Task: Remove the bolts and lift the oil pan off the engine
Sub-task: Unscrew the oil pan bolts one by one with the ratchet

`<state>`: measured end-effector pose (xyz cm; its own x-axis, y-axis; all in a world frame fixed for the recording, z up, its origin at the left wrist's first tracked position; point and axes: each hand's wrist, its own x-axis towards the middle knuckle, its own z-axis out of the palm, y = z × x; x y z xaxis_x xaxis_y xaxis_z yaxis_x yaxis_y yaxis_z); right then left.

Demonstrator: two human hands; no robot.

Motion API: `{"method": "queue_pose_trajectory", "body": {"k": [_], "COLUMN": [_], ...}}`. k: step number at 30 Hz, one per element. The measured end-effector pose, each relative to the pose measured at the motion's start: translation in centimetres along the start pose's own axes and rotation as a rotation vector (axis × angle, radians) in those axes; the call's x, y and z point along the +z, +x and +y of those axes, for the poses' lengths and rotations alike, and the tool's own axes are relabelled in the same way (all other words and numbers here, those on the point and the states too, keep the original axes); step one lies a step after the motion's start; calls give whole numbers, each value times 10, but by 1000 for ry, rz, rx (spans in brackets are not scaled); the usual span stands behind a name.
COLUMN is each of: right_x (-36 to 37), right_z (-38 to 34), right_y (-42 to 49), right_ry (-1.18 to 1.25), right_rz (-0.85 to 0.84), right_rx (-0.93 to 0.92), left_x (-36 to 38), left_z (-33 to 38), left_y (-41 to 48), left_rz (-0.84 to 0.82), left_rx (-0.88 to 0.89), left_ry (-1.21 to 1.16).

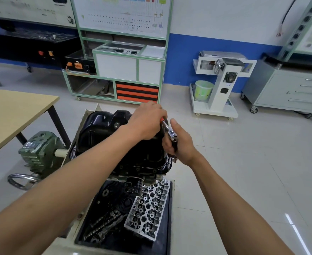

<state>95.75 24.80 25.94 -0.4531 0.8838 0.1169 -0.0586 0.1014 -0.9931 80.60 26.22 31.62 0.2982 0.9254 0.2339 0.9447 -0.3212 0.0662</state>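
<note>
A glossy black oil pan sits on top of the upturned engine on its stand. My left hand is closed around the red handle of a ratchet wrench over the pan's right edge. My right hand wraps the ratchet's head and the dark socket extension below it, at the pan's right flange. The bolt under the socket is hidden by my fingers. Small bolt heads show along the near flange.
A tray below the engine holds a silver cylinder head and camshafts. A green gearbox with a hand wheel is at the stand's left, beside a wooden table. Training benches, a white stand and a grey drawer cabinet line the wall.
</note>
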Motion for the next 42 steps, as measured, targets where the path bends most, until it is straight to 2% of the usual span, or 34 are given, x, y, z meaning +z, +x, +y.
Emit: {"method": "queue_pose_trajectory", "body": {"k": [5,10,15,22,25,28,32,38,40,42], "right_x": [-5,8,17,31,24,27,38,15,10,9], "right_z": [9,13,11,17,13,16,20,6,6,7], "right_y": [-1,1,0,-19,-21,-22,-22,-13,-14,-14], "right_ry": [79,185,184,74,23,-40,-81,-117,-132,-90], "right_rz": [222,516,615,695,643,471,243,37,29,161], "right_rx": [-3,88,101,-94,-111,-138,-227,-117,-115,-128], "left_x": [1,-17,-29,-31,-28,-17,2,7,7,7], "left_z": [8,25,38,30,13,-5,-14,-5,-3,2], "left_y": [-53,-103,-116,-93,-76,-52,-20,8,-5,-25], "left_rz": [134,-26,-191,-161,-150,-110,-92,-5,12,50], "left_rx": [-161,-159,-106,-97,-74,-114,-57,21,-14,-83], "left_ry": [-70,-124,-155,-90,-92,-76,-20,-29,-38,-54]}}
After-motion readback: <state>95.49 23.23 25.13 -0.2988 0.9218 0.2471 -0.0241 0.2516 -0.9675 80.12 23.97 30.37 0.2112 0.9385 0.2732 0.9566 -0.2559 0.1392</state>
